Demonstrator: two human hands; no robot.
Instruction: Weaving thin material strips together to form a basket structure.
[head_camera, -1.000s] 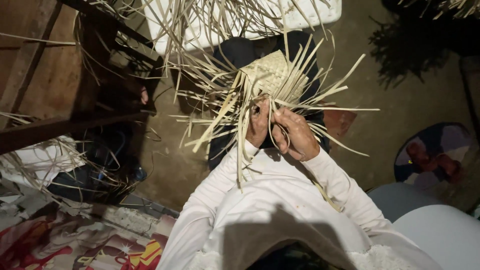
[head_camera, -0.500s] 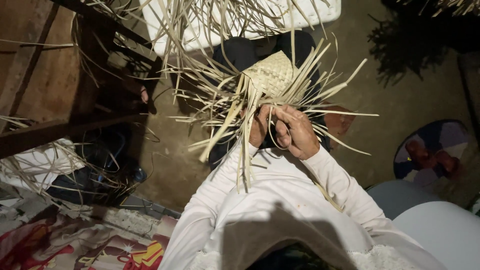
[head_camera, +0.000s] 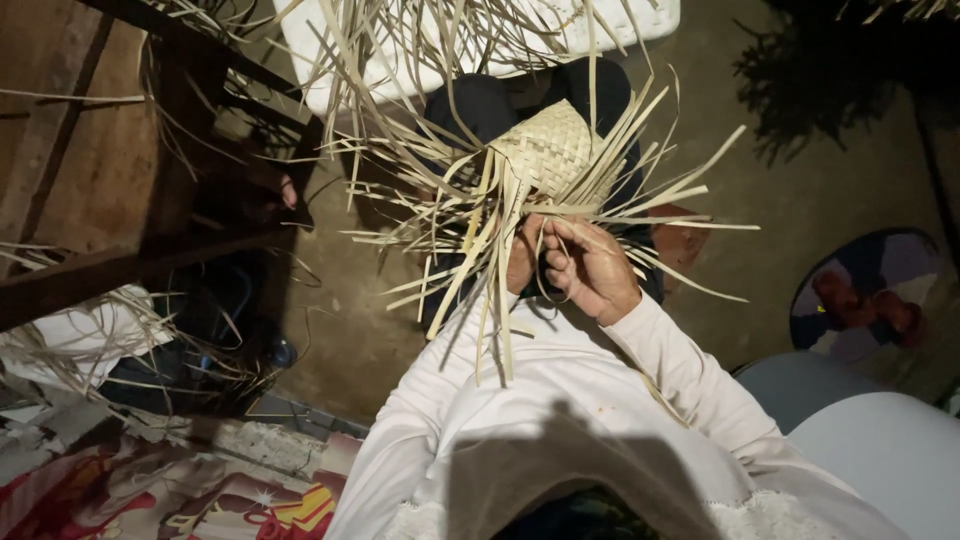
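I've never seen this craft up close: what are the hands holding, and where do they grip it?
Both hands hold a half-woven straw piece by its loose strips just under the woven patch. The right hand pinches strips; the left hand is mostly hidden behind them.

A dim, rough home workspace for hand weaving: a bare earthen floor (head_camera: 820, 190), dark wooden beams (head_camera: 130, 262) on the left, dried palm strips (head_camera: 420, 60) strewn and hanging about, a patterned mat (head_camera: 200, 495) and a round cushion (head_camera: 875, 295) laid on the ground
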